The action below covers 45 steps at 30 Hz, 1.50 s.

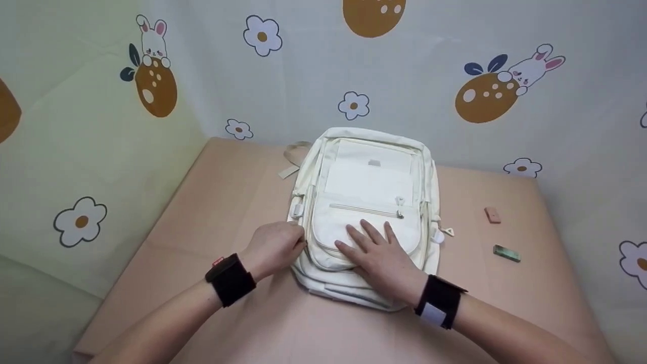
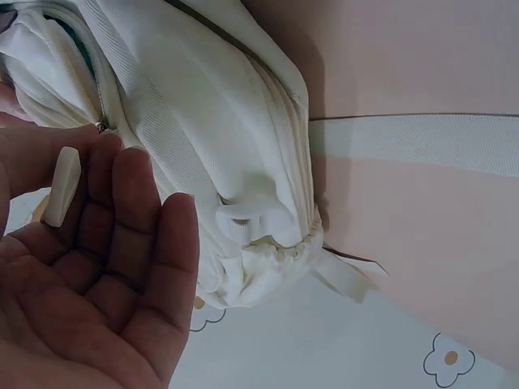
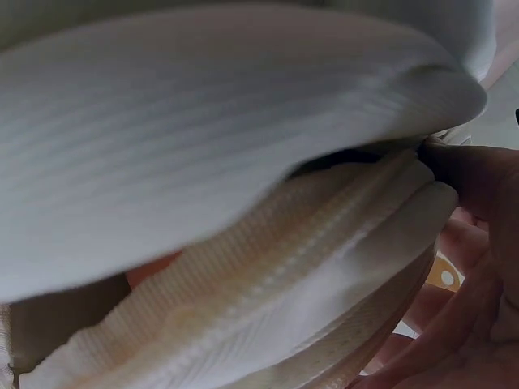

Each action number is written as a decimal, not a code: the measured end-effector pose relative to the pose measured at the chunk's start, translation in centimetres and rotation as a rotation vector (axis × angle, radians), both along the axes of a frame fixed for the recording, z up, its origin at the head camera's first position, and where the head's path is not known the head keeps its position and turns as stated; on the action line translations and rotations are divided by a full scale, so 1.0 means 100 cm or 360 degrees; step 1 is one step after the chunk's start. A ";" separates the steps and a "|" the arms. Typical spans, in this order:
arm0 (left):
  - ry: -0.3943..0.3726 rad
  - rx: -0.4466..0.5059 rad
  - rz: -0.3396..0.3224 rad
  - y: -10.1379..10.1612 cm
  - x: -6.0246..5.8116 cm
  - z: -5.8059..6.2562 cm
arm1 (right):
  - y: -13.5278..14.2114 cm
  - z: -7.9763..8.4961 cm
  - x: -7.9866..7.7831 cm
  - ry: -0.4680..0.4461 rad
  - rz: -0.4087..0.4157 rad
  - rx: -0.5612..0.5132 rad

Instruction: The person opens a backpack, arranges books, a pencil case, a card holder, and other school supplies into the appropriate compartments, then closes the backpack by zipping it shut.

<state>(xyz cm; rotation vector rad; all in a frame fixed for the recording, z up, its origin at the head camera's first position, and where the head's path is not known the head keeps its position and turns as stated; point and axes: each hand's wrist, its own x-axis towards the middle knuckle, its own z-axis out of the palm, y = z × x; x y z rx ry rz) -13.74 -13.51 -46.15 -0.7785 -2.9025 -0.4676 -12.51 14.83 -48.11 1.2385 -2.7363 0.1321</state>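
Observation:
A cream-white backpack (image 1: 371, 184) lies on its back with its front pocket (image 1: 333, 230) facing up. At its left side my left hand (image 1: 275, 247) pinches a zipper pull (image 2: 65, 186); the pale tab shows between thumb and curled fingers in the left wrist view. Zipper teeth run up from the fingertips. My right hand (image 1: 384, 263) presses on the lower front pocket with fingers spread and straight. In the right wrist view, a zipper edge (image 3: 300, 251) gapes beside the right hand, and something reddish (image 3: 152, 269) shows inside.
To the right of the bag, a pink block-like item (image 1: 492, 215) and a small green box (image 1: 506, 253) lie on the pink-covered table (image 1: 202, 202). A strap (image 1: 290, 172) sticks out at the bag's upper left. Patterned curtains (image 1: 303, 65) hang behind the table and at its sides.

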 end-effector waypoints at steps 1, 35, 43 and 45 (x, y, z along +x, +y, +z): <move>-0.0003 0.0001 -0.0005 0.000 0.002 0.000 | 0.000 0.000 0.000 -0.0002 -0.0002 -0.0005; -0.0010 0.0091 0.0069 -0.002 0.010 -0.006 | 0.062 -0.025 0.013 0.0108 -0.0064 -0.0408; -0.0038 0.0018 0.0049 0.005 0.021 -0.002 | 0.062 -0.029 0.011 0.0117 -0.0035 -0.0453; -0.0038 0.0020 0.0032 0.008 0.026 -0.001 | 0.062 -0.030 0.010 0.0122 -0.0026 -0.0462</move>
